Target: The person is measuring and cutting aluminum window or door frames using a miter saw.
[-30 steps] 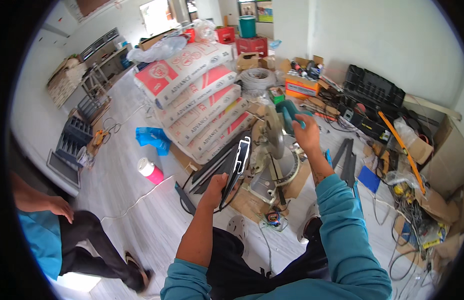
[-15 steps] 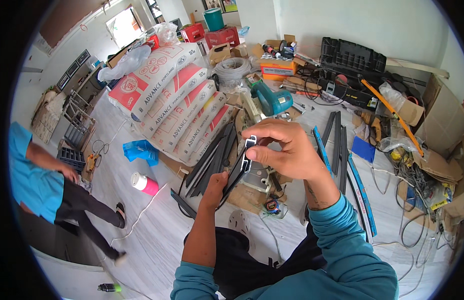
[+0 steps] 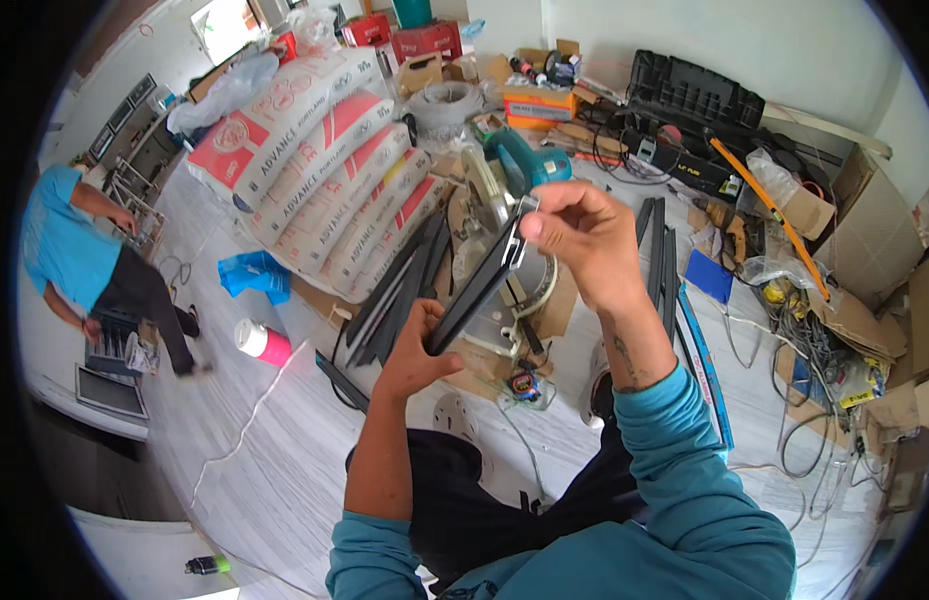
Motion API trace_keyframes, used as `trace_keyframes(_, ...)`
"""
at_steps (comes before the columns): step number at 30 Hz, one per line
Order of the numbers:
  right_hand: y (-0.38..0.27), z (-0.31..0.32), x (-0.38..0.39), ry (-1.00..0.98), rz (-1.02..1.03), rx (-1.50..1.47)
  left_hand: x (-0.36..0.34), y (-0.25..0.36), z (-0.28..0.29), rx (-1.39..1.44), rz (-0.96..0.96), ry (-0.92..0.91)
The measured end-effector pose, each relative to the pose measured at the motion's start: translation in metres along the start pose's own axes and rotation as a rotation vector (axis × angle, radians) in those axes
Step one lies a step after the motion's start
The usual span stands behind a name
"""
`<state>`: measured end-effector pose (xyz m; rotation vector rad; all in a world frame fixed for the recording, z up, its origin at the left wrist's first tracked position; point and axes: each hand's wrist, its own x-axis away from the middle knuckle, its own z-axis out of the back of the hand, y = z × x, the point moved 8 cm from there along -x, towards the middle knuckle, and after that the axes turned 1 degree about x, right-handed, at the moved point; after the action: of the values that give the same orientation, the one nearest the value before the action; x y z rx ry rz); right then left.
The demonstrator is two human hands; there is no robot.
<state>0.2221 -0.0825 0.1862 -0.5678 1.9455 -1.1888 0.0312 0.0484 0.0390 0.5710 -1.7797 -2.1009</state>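
Note:
A long black metal profile [image 3: 471, 290] with a silvery hollow cut end slants upward between my hands. My left hand [image 3: 417, 355] grips its lower part, and my right hand [image 3: 575, 240] pinches the upper end with thumb and index finger. Beneath and behind it stands a miter saw with a teal housing [image 3: 540, 160] and a round metal base [image 3: 530, 290], on cardboard. A bundle of black profiles [image 3: 385, 300] lies just left of the saw, and more dark lengths [image 3: 665, 285] lie to its right. A small tape measure [image 3: 523, 385] rests near the base.
Stacked sacks [image 3: 315, 190] rise at back left, beside a blue plastic bag [image 3: 255, 275] and a pink container [image 3: 270, 347]. A co-worker [image 3: 100, 260] in blue walks at far left. An open black case [image 3: 690, 100], orange level [image 3: 770, 220], tangled cables [image 3: 815, 420] and cardboard crowd the right.
My right hand has left the saw's teal part and taken hold of the profile's end. The profile has risen and shifted right. The co-worker has walked farther away from me.

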Motion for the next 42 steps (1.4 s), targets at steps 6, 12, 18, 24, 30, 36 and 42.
trace_keyframes(6,0.110,0.012,-0.021,0.026,-0.187,-0.237,0.004,0.015,0.043,-0.263,-0.014,0.220)
trace_keyframes(12,0.401,0.087,0.078,-0.552,-0.574,1.214,-0.002,0.006,0.088,-0.096,-0.161,0.475)
trace_keyframes(18,0.497,0.072,0.226,-0.833,-0.615,1.291,0.027,0.012,0.124,0.036,-0.213,0.712)
trace_keyframes(24,0.508,0.089,0.234,-0.805,-0.521,1.427,0.003,0.014,0.114,0.055,-0.182,0.772)
trace_keyframes(30,0.447,0.042,0.188,-0.677,-1.097,0.927,0.019,0.011,0.125,0.175,-0.176,0.893)
trace_keyframes(36,0.269,-0.056,0.064,-0.298,-0.929,-0.816,0.007,0.002,0.088,0.310,-0.138,0.707)
trace_keyframes(42,0.005,-0.106,-0.017,-0.445,-0.316,-0.621,0.004,0.022,0.048,0.199,-0.197,0.525)
